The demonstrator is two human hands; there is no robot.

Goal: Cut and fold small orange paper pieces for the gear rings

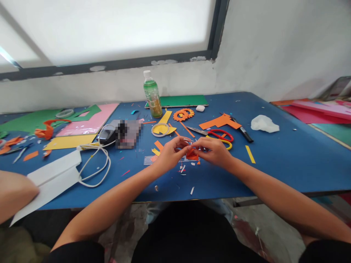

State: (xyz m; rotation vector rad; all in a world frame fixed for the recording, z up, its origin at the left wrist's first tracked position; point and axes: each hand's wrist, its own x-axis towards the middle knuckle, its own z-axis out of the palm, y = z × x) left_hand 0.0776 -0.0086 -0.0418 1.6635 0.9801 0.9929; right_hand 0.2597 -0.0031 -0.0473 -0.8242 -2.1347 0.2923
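My left hand [175, 150] and my right hand [212, 149] meet above the blue table, fingertips pinched together on a small piece of folded orange paper [192, 155]. Parts of the paper are hidden behind the fingers. Beneath it lies a clear plastic ruler [148, 160], partly covered by the left hand. Scissors with red and yellow handles [219, 135] rest just beyond the right hand. A roll of tape [160, 130] sits past the left hand, with orange and yellow paper strips around it. Farther back is an orange toothed paper ring [183, 114].
A drink bottle [152, 95] stands near the wall. To the left are a white cable [108, 171], a white folded sheet [59, 173] and another person's arm [16, 195]. A black marker [246, 133] and crumpled white plastic [264, 124] lie right. Paper scraps dot the table [287, 164].
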